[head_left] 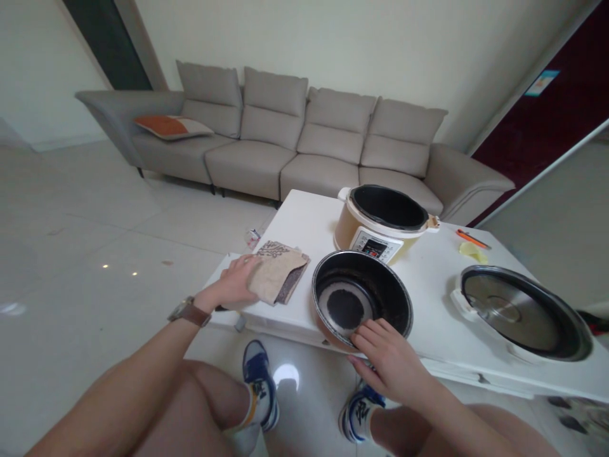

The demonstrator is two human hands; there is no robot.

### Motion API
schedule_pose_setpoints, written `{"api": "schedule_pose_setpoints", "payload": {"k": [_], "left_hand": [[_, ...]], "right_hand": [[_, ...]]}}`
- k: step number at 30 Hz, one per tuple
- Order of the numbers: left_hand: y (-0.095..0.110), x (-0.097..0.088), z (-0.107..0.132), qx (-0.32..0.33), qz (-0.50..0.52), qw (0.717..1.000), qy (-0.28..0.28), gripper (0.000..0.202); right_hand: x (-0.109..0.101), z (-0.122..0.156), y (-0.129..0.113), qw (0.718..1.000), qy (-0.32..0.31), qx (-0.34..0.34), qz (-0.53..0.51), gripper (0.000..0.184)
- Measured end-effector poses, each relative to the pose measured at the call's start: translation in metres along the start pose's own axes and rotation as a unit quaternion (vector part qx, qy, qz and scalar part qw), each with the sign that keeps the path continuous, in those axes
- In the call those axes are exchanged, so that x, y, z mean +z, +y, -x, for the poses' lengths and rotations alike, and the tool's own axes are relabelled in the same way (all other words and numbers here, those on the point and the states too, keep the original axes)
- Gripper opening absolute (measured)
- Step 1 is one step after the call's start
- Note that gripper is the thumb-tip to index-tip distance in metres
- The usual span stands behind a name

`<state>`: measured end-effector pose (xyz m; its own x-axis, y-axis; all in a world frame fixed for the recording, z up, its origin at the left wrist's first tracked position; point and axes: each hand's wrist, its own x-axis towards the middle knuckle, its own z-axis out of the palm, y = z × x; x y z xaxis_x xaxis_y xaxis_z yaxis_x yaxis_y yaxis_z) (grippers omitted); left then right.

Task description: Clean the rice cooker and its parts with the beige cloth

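Note:
My left hand (pixel 236 280) is closed on a folded beige cloth (pixel 278 271) that lies on the left end of the white table (pixel 431 279). My right hand (pixel 387 358) grips the near rim of a dark inner pot (pixel 361 298), which stands at the table's front edge, its inside dark with a pale ring round the bottom. Behind the pot stands a beige cooker body (pixel 380 222) with a control panel and an empty dark cavity. The cooker's lid (pixel 521 312) lies upside down on the right of the table.
An orange-handled tool (pixel 472 238) and a yellow scrap (pixel 473 252) lie at the table's far right. A grey sofa (pixel 295 139) with an orange cushion (pixel 169 125) stands behind. My knees and blue-and-white shoes (pixel 261 387) are below the table edge on the tiled floor.

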<state>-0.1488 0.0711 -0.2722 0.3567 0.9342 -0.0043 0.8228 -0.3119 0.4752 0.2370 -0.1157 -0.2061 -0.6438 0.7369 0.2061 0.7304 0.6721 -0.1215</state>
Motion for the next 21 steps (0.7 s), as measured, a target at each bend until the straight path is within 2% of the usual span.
{"api": "schedule_pose_setpoints", "payload": {"k": [2,4,6,9,11,13,15,19,20,21], "left_hand": [[-0.014,-0.007,-0.003,-0.101,0.102,0.990,-0.002,0.086],[-0.026,-0.009,-0.006,-0.171,0.208,0.963,-0.025,0.067],[-0.035,-0.006,-0.007,-0.207,0.275,0.938,-0.050,0.051],[-0.037,0.004,-0.009,-0.231,0.316,0.916,-0.090,0.042],[-0.033,0.007,-0.011,-0.241,0.332,0.906,-0.103,0.039],[-0.023,0.006,-0.013,-0.250,0.353,0.897,-0.090,0.033],[-0.011,0.001,-0.015,-0.253,0.399,0.879,-0.058,0.028],[0.018,-0.014,-0.019,-0.227,0.538,0.812,0.017,0.035],[0.025,-0.018,-0.020,-0.214,0.559,0.800,0.037,0.038],[0.032,-0.022,-0.020,-0.193,0.562,0.802,0.056,0.041]], "right_hand": [[-0.001,0.000,0.000,1.000,-0.001,0.002,-0.002,0.013],[-0.001,0.000,0.000,1.000,0.001,0.003,-0.001,0.012],[0.001,0.000,-0.001,1.000,0.012,0.006,0.013,0.012],[0.006,0.001,-0.004,0.997,0.040,0.004,0.061,0.013],[0.009,0.002,-0.005,0.995,0.061,0.001,0.082,0.014],[0.010,0.003,-0.003,0.993,0.085,0.006,0.080,0.013],[0.006,0.003,0.002,0.990,0.122,0.018,0.068,0.012],[-0.014,-0.004,0.019,0.976,0.210,0.046,0.041,0.016],[-0.021,-0.007,0.024,0.972,0.226,0.060,0.026,0.018],[-0.027,-0.011,0.029,0.967,0.241,0.083,0.005,0.021]]}}
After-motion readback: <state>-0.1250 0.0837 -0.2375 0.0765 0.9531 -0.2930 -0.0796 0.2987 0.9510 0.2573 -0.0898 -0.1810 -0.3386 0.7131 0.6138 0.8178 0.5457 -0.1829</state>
